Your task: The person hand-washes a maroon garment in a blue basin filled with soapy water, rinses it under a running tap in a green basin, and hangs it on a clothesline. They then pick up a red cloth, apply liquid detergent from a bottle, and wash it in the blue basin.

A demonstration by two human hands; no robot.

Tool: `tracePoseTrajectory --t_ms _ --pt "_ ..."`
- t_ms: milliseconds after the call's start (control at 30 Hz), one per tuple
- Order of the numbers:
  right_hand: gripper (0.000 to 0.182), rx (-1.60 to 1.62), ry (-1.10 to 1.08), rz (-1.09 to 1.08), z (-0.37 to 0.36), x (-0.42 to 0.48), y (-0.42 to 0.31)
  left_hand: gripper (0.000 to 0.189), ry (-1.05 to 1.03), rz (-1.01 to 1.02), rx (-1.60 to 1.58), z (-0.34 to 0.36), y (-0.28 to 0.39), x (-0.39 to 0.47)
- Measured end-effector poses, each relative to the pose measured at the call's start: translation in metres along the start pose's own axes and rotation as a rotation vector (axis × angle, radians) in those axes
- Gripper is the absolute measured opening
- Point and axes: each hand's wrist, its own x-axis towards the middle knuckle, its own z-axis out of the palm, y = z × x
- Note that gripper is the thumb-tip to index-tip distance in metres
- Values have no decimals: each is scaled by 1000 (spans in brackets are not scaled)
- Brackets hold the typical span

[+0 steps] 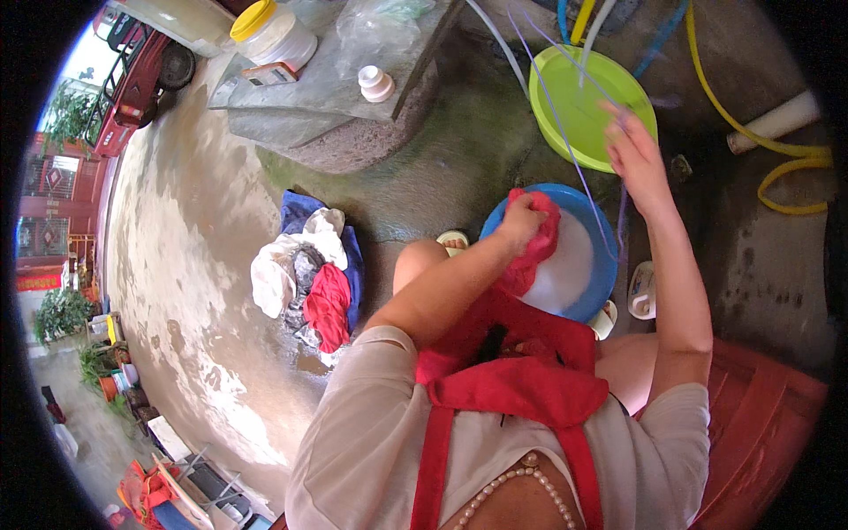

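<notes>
My left hand grips a bunched wet red cloth at the near-left side of a blue basin. Whitish, soapy-looking water fills that basin. Raised over the right rim of a lime-green basin, my right hand pinches a thin purple cord. The cord is blurred and loops above both basins, one part hanging down over the blue one. Clear-looking liquid stands in the green basin, with a pale hose running into it.
A clothes pile lies on the wet concrete to the left. Ahead, a stone slab holds a yellow-lidded jar, a phone and a white cup-like container. A white jug and yellow hose lie right.
</notes>
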Motion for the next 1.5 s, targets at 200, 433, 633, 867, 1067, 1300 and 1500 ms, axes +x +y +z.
tracePoseTrajectory --t_ms 200,433,633,867,1067,1300,1500 --pt "32 -502 -105 -685 132 164 -15 22 86 54 80 33 -8 -4" --pt "21 127 -253 -289 236 329 -11 34 115 100 98 24 -23 21" --pt "30 -285 -149 -495 268 430 30 36 59 370 -199 47 -41 25" --pt "76 -1279 162 -161 268 372 22 40 -44 412 -31 51 -25 14" --pt "72 -1074 10 -222 202 325 8 34 108 112 -11 21 8 22" --pt "38 -509 -665 120 6 69 75 19 103 100 -370 -3 29 21" --pt "74 -846 -1144 774 -27 -170 170 18 109 104 -241 1 26 12"
